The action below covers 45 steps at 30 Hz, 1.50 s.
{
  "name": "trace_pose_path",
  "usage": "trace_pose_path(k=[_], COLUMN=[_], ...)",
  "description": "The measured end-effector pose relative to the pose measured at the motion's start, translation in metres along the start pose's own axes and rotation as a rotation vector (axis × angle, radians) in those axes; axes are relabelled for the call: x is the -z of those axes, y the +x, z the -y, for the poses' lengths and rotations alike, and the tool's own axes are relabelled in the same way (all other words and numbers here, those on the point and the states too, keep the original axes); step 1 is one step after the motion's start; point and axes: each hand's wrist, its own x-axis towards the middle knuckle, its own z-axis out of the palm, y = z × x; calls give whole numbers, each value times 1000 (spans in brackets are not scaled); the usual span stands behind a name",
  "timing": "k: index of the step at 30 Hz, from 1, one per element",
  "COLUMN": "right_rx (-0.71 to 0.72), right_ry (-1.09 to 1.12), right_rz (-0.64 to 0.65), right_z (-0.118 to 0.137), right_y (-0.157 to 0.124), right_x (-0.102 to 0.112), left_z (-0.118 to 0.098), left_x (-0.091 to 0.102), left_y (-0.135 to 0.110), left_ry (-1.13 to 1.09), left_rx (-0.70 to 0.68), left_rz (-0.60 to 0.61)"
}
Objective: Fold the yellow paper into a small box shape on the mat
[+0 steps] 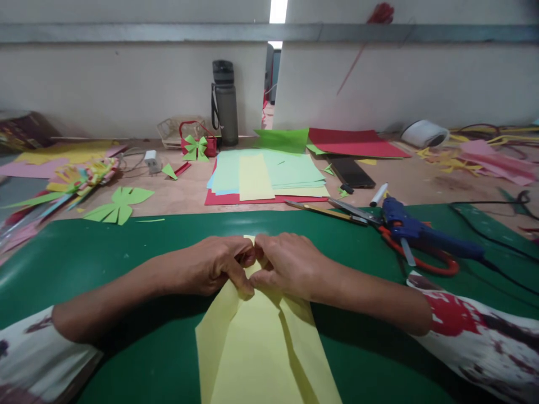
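Two hands sit just beside each other, the left hand angled in from eight o'clock, the right hand from four, fingers curled, both pinching the folded yellow paper, which runs toward six. Green mat spreads at nine; its far edge lies at twelve, a glue gun between two and three.
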Motion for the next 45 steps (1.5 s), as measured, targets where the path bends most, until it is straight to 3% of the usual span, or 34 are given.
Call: trace_pose_path(k=[6,19,26,37,45], right_rx=[35,15,-83,-43,-75], right_ry=[24,-22,94,301,-49], right_rz=[-2,-16,2,42,-67], right_z=[-8,0,-15,-31,-7], right_y=[2,-2,4,5,-2], right_x=[-2,-2,1,6,-3], left_z=[7,-2,-4,-3,-3], left_x=[5,4,5,5,4], left_y=[-4,-2,-1,0,0], left_ry=[-152,-63,-54,-59,-52], left_rx=[-13,52,66,46,55], left_rz=[18,35,40,24,22])
